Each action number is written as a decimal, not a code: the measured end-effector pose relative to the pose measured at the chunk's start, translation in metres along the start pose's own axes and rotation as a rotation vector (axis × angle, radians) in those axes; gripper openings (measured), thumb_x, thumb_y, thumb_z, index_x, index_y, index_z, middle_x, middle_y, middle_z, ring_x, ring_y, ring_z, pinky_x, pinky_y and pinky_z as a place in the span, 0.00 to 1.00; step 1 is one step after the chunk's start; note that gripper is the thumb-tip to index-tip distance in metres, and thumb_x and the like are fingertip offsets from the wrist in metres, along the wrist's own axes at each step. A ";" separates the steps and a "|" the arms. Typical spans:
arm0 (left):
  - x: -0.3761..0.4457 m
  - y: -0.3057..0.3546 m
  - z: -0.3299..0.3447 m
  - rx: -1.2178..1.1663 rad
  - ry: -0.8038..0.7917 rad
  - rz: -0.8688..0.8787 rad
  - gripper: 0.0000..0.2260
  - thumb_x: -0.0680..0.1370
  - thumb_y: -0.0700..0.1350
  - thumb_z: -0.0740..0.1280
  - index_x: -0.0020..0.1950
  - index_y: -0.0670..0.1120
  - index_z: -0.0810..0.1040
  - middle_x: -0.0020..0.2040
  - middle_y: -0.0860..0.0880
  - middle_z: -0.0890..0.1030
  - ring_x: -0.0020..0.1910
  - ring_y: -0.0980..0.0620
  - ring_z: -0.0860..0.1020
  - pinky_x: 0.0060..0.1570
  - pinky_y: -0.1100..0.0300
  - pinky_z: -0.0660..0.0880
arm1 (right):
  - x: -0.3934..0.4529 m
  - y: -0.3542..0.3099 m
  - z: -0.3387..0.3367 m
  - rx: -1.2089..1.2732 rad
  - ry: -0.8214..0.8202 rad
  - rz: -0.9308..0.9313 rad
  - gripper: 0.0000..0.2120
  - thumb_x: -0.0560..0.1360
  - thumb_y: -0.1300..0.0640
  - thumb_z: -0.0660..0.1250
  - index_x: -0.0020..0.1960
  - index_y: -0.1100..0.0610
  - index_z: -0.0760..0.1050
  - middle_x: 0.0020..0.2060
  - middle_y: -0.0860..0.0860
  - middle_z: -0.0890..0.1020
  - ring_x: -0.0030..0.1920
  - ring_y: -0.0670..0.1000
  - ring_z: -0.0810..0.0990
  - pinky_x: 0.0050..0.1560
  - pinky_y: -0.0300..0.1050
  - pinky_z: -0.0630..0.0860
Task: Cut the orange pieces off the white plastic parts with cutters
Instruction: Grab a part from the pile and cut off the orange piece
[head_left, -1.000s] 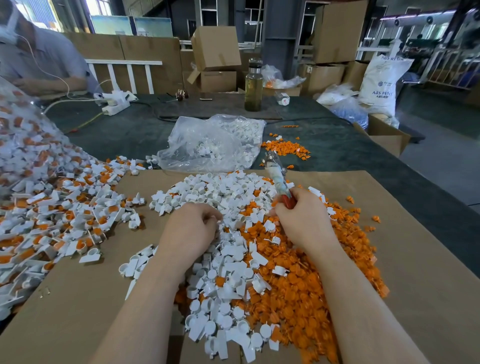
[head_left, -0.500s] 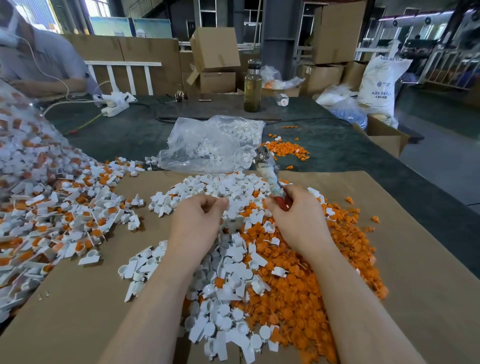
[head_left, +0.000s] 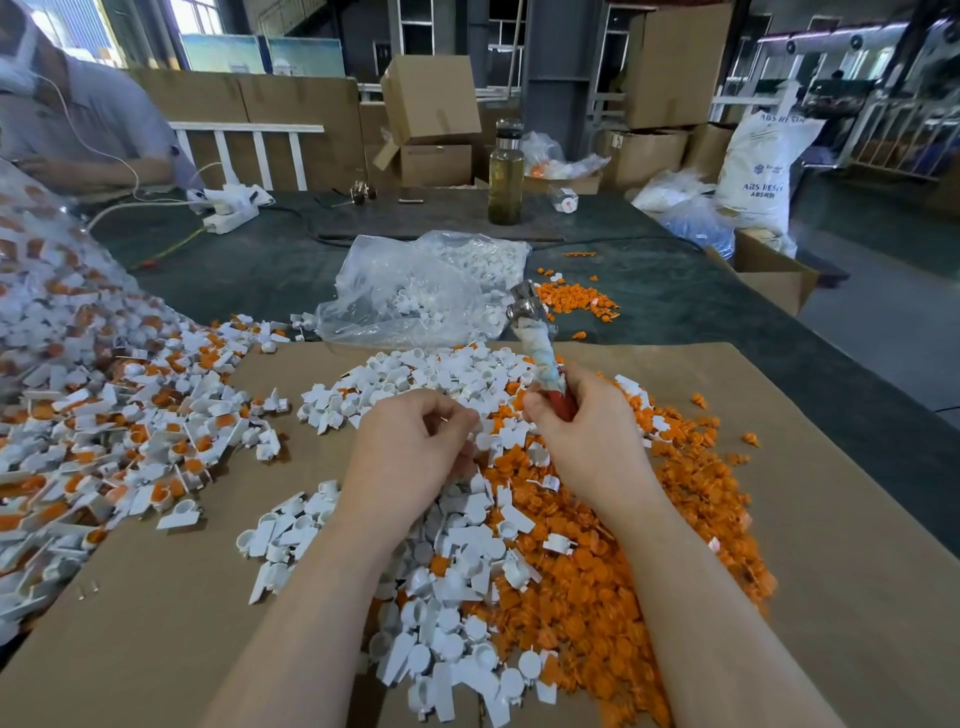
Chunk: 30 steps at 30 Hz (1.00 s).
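Both of our hands are busy above the heap. Our right hand (head_left: 582, 441) is wrapped round the red handles of the cutters (head_left: 540, 358), whose taped shaft and metal head point up and away from us, clear of any part; we cannot tell whether the blades are parted. Our left hand (head_left: 410, 447) has its fingertips (head_left: 457, 415) curled together as if pinching something small and white, though what it holds is too hidden to name for sure.

We judge this to be the gap between cuts: one part is dealt with and the cutters are lifted off the work. White plastic parts (head_left: 457, 571) already free of orange lie in a drift beneath our wrists, with the cut orange pieces (head_left: 623, 571) spread to the right on the cardboard-covered surface (head_left: 857, 519). The uncut stock, white parts with orange pieces attached (head_left: 104, 426), lies well apart to our left.

Next, we think, the left hand must let go of whatever it pinches, fetch a fresh part from the left pile, and turn it so the orange join faces the blades. The cutter head then has to swing down and close right at that join.
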<state>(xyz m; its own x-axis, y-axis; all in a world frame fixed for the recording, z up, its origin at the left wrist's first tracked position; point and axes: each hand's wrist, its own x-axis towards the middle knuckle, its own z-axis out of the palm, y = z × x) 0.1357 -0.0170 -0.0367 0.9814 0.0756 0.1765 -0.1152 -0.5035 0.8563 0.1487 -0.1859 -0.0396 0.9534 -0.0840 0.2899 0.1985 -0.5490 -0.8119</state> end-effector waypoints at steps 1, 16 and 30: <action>0.001 -0.001 -0.001 0.105 -0.017 0.040 0.07 0.79 0.49 0.68 0.41 0.53 0.81 0.30 0.57 0.83 0.28 0.61 0.81 0.30 0.68 0.73 | 0.000 0.000 0.000 0.001 0.000 0.003 0.03 0.78 0.50 0.66 0.47 0.48 0.74 0.38 0.43 0.79 0.38 0.42 0.77 0.34 0.36 0.68; 0.005 -0.014 -0.009 0.310 -0.265 0.220 0.21 0.77 0.34 0.65 0.52 0.62 0.82 0.50 0.58 0.78 0.47 0.61 0.76 0.46 0.62 0.76 | 0.000 0.000 -0.002 -0.002 0.009 0.005 0.05 0.79 0.50 0.65 0.51 0.51 0.76 0.37 0.42 0.77 0.37 0.42 0.75 0.34 0.35 0.67; 0.002 -0.002 -0.001 0.106 -0.027 0.076 0.08 0.73 0.53 0.75 0.36 0.57 0.79 0.38 0.56 0.80 0.35 0.63 0.77 0.31 0.70 0.69 | -0.002 -0.003 -0.002 0.094 0.010 -0.018 0.04 0.78 0.53 0.66 0.46 0.51 0.76 0.34 0.44 0.76 0.34 0.35 0.74 0.32 0.27 0.68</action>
<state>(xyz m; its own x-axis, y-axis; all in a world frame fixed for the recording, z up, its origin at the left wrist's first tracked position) 0.1376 -0.0150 -0.0377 0.9742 0.0115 0.2252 -0.1743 -0.5953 0.7844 0.1457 -0.1861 -0.0366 0.9473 -0.0833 0.3092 0.2363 -0.4697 -0.8506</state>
